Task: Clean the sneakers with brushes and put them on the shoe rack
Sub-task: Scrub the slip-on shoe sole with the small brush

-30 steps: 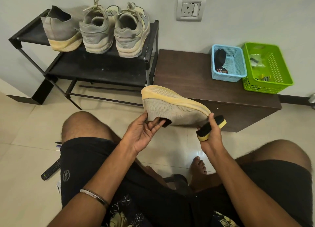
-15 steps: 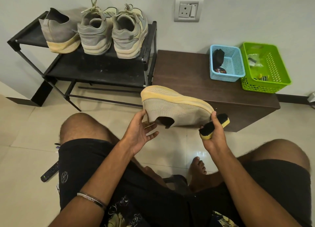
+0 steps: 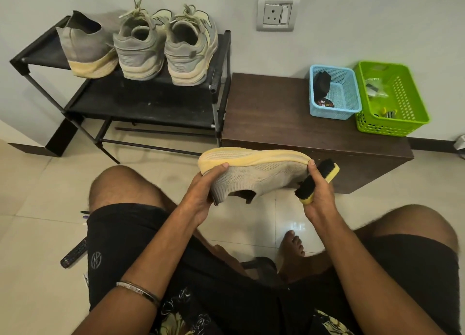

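Before the black shoe rack [image 3: 141,103], left hand [image 3: 201,196] grips an upturned sneaker [image 3: 254,176]; right hand [image 3: 318,196] clasps a brush [image 3: 315,181] at its toe.

Knit-mesh sneaker [image 3: 261,176]; glossy floor tiles [image 3: 37,183]; wood cabinet [image 3: 276,123].

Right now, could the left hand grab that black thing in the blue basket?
Probably not: the left hand grips the sneaker, and the blue basket with the black thing sits across the brown bench, beyond the right hand.
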